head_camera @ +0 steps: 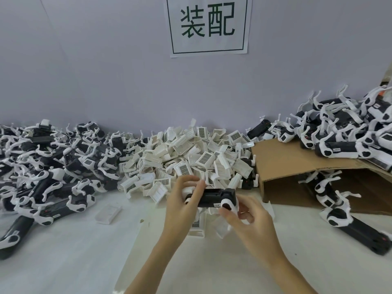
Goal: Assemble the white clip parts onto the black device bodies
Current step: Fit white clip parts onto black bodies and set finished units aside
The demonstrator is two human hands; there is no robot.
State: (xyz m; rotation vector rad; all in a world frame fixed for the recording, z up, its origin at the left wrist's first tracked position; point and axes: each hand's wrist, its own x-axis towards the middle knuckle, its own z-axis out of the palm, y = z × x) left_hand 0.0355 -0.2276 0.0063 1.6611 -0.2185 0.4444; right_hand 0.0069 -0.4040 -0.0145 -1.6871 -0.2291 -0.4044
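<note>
A black device body with white end pieces lies level just above the white table, held between both hands. My left hand grips its left end, thumb on top. My right hand pinches the white piece at its right end with thumb and fingers. Directly behind it rises a big heap of loose white clip parts. A few white clips lie on the table under my hands.
A pile of black-and-white devices fills the left side. More such devices are stacked on an overturned cardboard box at the right, with some underneath. A single white part lies on the table left of my hands.
</note>
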